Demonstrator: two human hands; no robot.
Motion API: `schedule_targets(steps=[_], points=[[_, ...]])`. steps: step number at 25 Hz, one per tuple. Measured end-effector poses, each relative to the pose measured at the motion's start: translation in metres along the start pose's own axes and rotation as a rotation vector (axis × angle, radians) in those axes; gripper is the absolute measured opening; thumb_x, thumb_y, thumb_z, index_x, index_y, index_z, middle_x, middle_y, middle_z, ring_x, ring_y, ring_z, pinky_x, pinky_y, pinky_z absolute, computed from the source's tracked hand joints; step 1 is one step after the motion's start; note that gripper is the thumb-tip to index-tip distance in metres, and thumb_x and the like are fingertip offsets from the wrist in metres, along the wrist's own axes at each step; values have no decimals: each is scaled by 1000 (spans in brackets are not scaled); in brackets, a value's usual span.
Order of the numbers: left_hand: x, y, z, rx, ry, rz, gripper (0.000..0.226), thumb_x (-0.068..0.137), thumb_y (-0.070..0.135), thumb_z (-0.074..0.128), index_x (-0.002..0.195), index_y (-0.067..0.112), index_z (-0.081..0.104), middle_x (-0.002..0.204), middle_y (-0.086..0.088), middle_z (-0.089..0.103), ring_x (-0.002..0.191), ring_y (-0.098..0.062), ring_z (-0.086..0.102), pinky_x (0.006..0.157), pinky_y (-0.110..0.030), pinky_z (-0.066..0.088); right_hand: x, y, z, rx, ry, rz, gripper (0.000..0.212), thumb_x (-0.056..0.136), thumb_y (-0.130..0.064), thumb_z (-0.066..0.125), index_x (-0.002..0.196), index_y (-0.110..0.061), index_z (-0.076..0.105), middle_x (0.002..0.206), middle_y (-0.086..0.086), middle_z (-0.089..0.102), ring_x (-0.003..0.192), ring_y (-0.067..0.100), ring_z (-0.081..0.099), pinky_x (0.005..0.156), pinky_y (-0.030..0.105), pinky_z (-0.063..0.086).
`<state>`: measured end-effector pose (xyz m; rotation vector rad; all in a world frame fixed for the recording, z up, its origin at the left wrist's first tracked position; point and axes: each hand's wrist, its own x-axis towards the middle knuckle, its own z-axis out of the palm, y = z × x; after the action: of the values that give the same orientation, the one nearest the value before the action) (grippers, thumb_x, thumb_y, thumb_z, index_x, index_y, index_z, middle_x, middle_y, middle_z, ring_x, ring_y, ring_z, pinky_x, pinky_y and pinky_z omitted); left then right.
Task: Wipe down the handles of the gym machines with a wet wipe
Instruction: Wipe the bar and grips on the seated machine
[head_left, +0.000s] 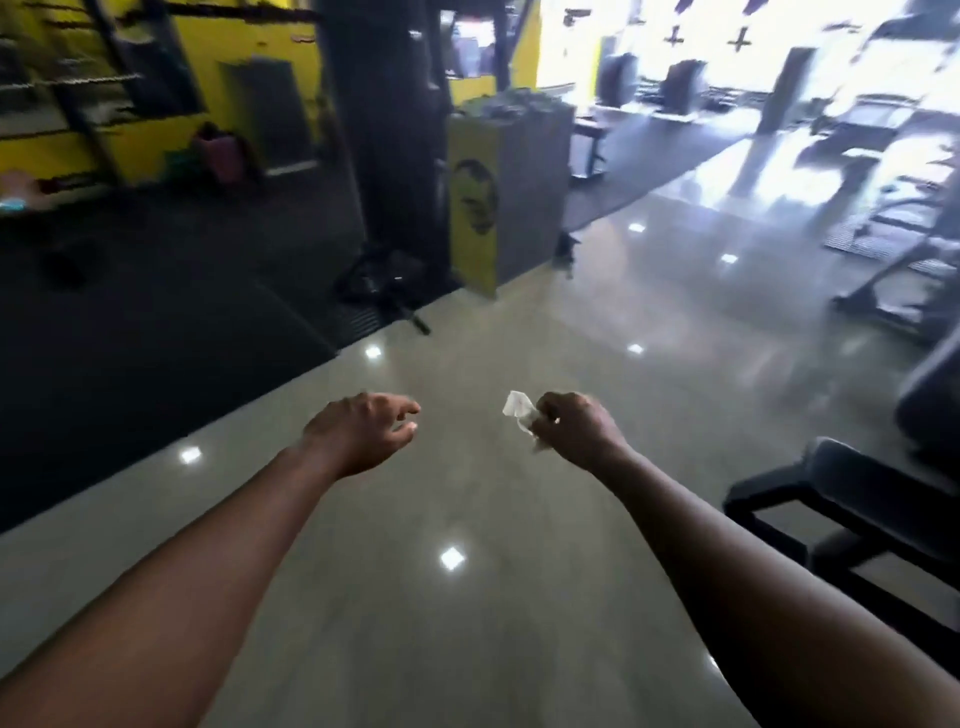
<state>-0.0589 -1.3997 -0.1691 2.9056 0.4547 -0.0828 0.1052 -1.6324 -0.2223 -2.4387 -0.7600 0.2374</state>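
Observation:
My right hand (574, 428) is held out over the shiny floor and grips a crumpled white wet wipe (519, 410), which sticks out to the left of the fist. My left hand (363, 428) is stretched out beside it, about a hand's width to the left. Its fingers are loosely curled and hold nothing. No machine handle is near either hand. Treadmills (893, 223) stand far off at the right, blurred.
A black bench frame (852, 514) stands close at the right. A grey and yellow pillar box (498, 202) and a black machine column (384, 135) rise ahead at the left. Dark rubber matting (145, 312) covers the left floor. Glossy grey floor (519, 322) runs ahead.

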Motion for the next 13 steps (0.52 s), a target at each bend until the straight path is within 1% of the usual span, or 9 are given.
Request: schedule_targets(steps=[3,5,7,9,11,13], points=[[112,37,-10,12,-10,224,39,96,43,53,134,32,57,126,6,66,114,-21,61,89,-33,46,35,49,-37,51,136,201,27,83,-42,62,63,-27,52,77,-2,66,77,24,63,65,33,49],[186,79,-5,23,-16,387,38,96,42,55,133,32,58,124,6,66,114,-21,62,90,-33,46,48,95,-58,71,222,329,18,84,-36,61,68,-28,57,86,3,70,82,25,65,67,33,48],[250,131,11,42,-33,564,37,96,45,55,131,35,59,123,9,67,112,-18,62,89,-31,47,55,145,-73,64,304,468,15,87,-33,57,79,-23,64,94,8,71,88,28,65,69,32,47],[306,183,27,62,-49,720,36,95,48,52,129,38,59,121,14,66,109,-13,63,86,-29,47,63,190,-93,90,395,582,20,90,-33,55,90,-18,68,96,10,71,91,30,65,75,38,52],[354,234,38,77,-88,848,36,96,49,51,129,39,58,121,16,65,107,-11,63,86,-28,47,73,230,-115,116,476,671,23,93,-32,54,95,-14,68,97,10,71,92,30,65,78,40,52],[401,287,41,103,-112,968,35,96,49,50,129,39,58,121,16,65,107,-11,63,86,-29,48,84,264,-137,138,567,759,22,95,-29,55,98,-11,68,98,12,71,93,30,65,78,38,52]])
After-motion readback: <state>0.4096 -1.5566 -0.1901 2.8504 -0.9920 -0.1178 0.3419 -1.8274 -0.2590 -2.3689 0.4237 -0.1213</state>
